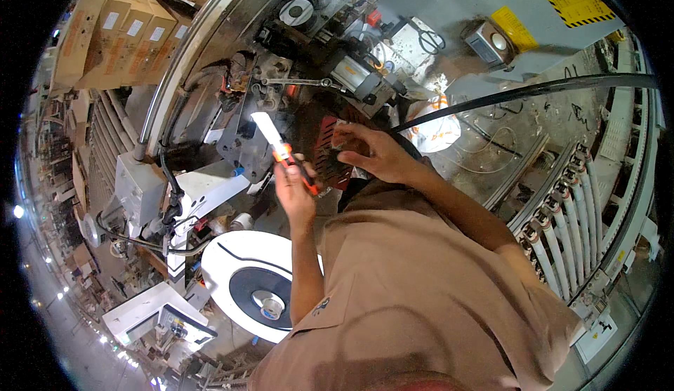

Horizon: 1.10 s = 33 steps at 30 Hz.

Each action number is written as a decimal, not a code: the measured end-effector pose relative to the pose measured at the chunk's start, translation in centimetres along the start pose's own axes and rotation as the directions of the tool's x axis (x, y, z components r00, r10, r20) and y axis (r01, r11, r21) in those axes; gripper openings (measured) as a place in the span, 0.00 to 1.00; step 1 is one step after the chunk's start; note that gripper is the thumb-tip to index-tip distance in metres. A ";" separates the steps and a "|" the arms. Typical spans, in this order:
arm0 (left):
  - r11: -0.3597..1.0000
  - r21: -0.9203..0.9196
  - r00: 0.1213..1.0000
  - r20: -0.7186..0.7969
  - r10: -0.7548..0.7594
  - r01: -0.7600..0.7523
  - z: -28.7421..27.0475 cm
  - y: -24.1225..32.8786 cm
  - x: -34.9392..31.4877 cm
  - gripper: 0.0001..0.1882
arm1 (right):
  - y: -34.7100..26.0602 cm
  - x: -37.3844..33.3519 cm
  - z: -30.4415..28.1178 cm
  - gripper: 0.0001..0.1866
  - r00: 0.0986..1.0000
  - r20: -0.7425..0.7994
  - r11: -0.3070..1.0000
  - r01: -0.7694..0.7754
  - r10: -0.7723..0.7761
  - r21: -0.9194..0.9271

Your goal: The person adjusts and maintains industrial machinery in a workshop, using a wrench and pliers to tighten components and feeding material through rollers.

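My left hand (pixel 296 184) is closed around an orange-and-black handled tool (pixel 284 154). Its flat, pale end shines brightly and points up and away from me, so I cannot make out its exact kind. To the right, my right hand (pixel 375 154) has its fingers bent and its thumb apart from them. Those fingertips are over a red slotted plate (pixel 326 151), and I see nothing held between them. Beyond the tool lies a dark metal machine part (pixel 242 135). A combination wrench (pixel 298 81) rests farther back on the machine.
A large white reel (pixel 232 257) stands by my left forearm. Cartons (pixel 137 36) are stacked at far left. A black hose (pixel 519 96) crosses on the right, past a white bag (pixel 435 128). Scissors (pixel 430 40) lie at the back, and several pale tubes (pixel 562 236) line the right.
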<state>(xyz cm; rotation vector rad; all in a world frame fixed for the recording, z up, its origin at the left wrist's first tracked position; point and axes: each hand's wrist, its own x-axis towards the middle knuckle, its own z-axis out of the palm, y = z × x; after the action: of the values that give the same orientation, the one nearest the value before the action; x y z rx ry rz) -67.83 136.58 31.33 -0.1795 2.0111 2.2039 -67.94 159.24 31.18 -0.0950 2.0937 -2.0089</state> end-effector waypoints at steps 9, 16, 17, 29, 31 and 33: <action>0.822 0.556 0.985 0.170 0.035 -0.126 5.8 4.0 1.0 0.25 | -1.1 4.0 -1.5 0.17 0.995 0.049 0.947 -0.093 0.082 0.307; 0.729 0.677 0.981 0.191 -0.036 -0.105 7.3 5.5 4.7 0.24 | -1.8 7.2 -4.5 0.18 0.981 0.044 0.908 -0.191 0.188 0.374; 0.722 0.686 0.980 0.191 -0.055 -0.093 7.7 6.0 5.3 0.23 | -1.5 7.6 -4.8 0.18 0.976 0.049 0.879 -0.212 0.211 0.426; 0.422 0.872 0.950 0.303 -0.068 -0.248 10.9 10.4 13.7 0.18 | -1.8 12.9 -10.2 0.16 0.992 -0.087 0.910 -0.051 0.094 0.410; 0.421 0.868 0.947 0.316 -0.058 -0.264 11.5 10.6 14.9 0.17 | -1.6 13.8 -11.4 0.16 0.993 -0.064 0.936 -0.069 0.096 0.345; 0.404 0.882 0.952 0.295 -0.075 -0.242 12.2 10.9 16.1 0.17 | -1.7 14.7 -11.9 0.17 0.992 -0.069 0.914 -0.068 0.104 0.400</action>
<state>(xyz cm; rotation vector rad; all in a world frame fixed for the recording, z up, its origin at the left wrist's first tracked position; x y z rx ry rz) -85.53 148.31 40.02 0.3812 2.7062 0.7290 -84.92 167.67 31.35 0.1594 1.6559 -2.3734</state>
